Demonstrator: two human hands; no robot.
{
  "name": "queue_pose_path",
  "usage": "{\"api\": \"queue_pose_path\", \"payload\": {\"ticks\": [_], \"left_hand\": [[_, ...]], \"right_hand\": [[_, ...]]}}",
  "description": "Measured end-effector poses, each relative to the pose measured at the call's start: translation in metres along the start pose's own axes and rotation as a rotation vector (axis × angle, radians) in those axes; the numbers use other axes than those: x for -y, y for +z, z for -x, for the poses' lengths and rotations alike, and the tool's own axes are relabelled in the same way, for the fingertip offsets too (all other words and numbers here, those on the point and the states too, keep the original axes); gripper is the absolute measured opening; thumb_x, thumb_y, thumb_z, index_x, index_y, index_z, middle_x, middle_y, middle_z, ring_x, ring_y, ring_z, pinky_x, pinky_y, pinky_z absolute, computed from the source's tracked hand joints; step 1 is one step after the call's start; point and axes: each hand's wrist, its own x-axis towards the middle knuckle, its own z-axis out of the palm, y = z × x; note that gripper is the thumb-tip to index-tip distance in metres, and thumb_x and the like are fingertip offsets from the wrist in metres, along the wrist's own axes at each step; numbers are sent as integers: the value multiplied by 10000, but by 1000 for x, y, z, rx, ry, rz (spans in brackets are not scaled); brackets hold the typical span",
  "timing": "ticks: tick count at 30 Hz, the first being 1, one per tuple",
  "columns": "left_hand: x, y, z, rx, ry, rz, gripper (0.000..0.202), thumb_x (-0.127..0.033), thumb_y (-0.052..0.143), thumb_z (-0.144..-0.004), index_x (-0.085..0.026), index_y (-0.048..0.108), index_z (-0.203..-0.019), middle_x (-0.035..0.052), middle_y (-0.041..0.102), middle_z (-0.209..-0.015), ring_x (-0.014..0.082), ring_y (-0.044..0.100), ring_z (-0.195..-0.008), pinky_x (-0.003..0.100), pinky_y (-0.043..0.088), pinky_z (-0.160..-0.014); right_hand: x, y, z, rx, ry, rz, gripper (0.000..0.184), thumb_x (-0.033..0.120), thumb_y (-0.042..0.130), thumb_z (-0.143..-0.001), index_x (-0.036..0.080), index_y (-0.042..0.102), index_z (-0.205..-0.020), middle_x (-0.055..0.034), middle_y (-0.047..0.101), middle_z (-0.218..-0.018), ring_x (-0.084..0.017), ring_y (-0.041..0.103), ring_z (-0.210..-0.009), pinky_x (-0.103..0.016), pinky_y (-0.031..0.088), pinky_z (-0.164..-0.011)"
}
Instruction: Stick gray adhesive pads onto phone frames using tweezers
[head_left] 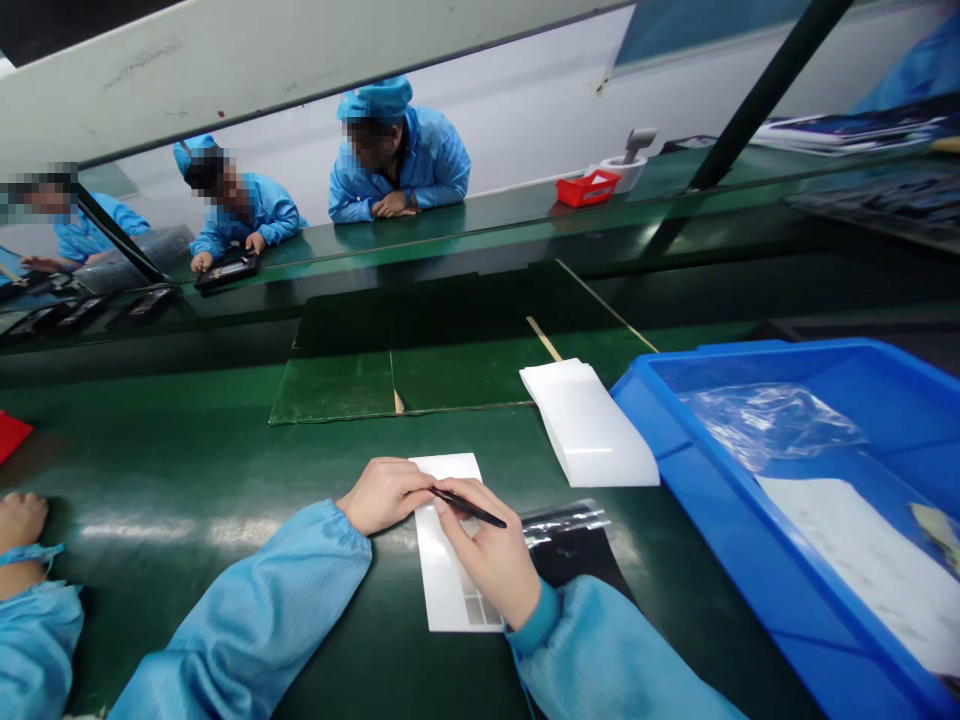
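Observation:
My right hand [491, 555] is closed round slim black tweezers [474, 509], held like a pen, with the tip pointing left. My left hand [388, 496] meets that tip, its thumb and fingers pressed together; whatever they pinch is too small to make out. Both hands are over a white sheet [444, 592] lying on the green bench, which has small grey rectangles near its lower right corner. Part of the sheet is hidden under my hands. A black sheet in a clear bag [559, 548] lies just right of it, partly under my right sleeve.
A stack of white sheets [592, 430] lies beyond my right hand. At right stands a blue bin [694, 500] with clear plastic [772, 420] and paper in it. A green board [465, 375] lies ahead. Another person's hand [21, 520] rests at far left; co-workers sit opposite.

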Motion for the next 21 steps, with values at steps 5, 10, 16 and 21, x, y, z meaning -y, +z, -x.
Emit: {"api": "queue_pose_path", "payload": {"ticks": [5, 10, 16, 21], "left_hand": [[1, 1, 0, 8, 1, -12, 327, -354, 448, -1037, -189, 730, -1013, 27, 716, -807, 148, 647, -746, 252, 460, -692], [0, -1, 0, 0, 16, 7, 329, -352, 449, -1037, -188, 733, -1014, 28, 715, -810, 144, 647, -750, 249, 464, -696], [-1, -3, 0, 4, 35, 3, 334, -343, 441, -1039, -179, 731, -1020, 36, 706, -790, 149, 646, -743, 251, 472, -700], [-1, -1, 0, -7, 21, 12, 286, -322, 476, -1027, -186, 728, -1023, 28, 719, -819, 147, 655, -753, 244, 475, -707]], "right_hand": [[0, 0, 0, -3, 1, -1, 155, 203, 590, -949, 234, 659, -1084, -42, 692, -995, -174, 680, -882, -280, 573, -755], [0, 0, 1, 2, 10, -14, 144, 216, 587, -953, 229, 660, -1076, -53, 692, -999, -186, 682, -893, -295, 580, -757], [0, 0, 1, 1, 14, -13, 146, 224, 583, -953, 229, 664, -1075, -61, 694, -1000, -200, 683, -891, -313, 584, -751], [1, 0, 1, 1, 9, -7, 148, 212, 584, -951, 230, 662, -1075, -52, 692, -989, -188, 678, -873, -299, 577, -744]]}}
